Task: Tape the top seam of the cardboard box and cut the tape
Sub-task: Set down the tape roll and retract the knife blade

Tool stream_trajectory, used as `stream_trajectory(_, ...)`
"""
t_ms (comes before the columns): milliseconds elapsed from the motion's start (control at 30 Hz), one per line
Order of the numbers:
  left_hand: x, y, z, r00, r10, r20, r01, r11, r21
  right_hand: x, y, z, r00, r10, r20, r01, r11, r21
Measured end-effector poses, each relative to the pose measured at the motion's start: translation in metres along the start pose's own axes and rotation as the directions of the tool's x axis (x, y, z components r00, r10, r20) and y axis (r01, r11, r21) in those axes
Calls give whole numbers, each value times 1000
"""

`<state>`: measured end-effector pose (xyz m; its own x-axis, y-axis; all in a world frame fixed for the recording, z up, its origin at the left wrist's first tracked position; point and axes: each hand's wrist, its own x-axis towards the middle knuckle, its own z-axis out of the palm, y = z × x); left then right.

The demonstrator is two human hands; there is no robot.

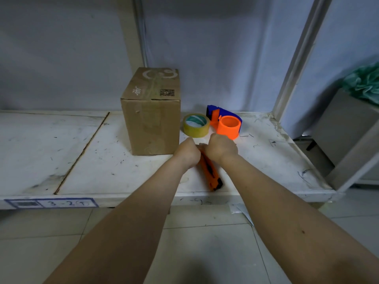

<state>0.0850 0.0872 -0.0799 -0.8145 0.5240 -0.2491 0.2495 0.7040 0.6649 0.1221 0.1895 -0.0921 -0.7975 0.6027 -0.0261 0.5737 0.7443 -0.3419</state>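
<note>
A closed cardboard box (pixel 151 117) stands upright on the white shelf (pixel 88 160), its top flaps meeting in a seam. Right of it lies a roll of clear yellowish tape (pixel 196 125), and beyond that an orange and blue tape dispenser (pixel 226 123). In front of the roll, an orange utility knife (pixel 212 175) lies on the shelf, its far end hidden under my hands. My left hand (pixel 187 153) and my right hand (pixel 221 147) are both curled over that far end, fingers facing away from me, so the grip itself is hidden.
The shelf's front edge carries a blue-framed label (pixel 51 202). A metal upright (pixel 297 58) rises at the right rear. A grey cabinet (pixel 344 136) with a green bag (pixel 365 83) on top stands to the right. Tiled floor lies below.
</note>
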Motion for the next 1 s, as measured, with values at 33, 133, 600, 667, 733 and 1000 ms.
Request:
stream_trajectory(33, -5, -2, 0, 1000, -13, -6, 12, 1000, -22, -9, 0, 0, 998, 34, 50, -33, 999, -16)
stream_trajectory(133, -22, -7, 1, 998, -51, -24, 48, 995, -87, -28, -1, 2, 978, 114, 177, -108, 993, -41)
stream_trajectory(600, -66, -8, -5, 995, -98, -3, 95, 968, -232, -67, -3, 2, 971, 167, 171, -229, 853, 468)
stream_trajectory(667, -70, -4, -6, 995, -101, 8, 100, 958, -268, -72, -3, 1, 973, 126, 196, -228, 683, 694)
stream_trajectory(733, -74, -1, -7, 996, -90, 12, 90, 949, -301, -79, -5, -1, 981, 72, 179, -188, 558, 808)
stream_trajectory(1000, -88, 11, -16, 1000, -7, 22, 16, 892, -453, -94, -16, -8, 981, 60, 184, -194, 318, 928)
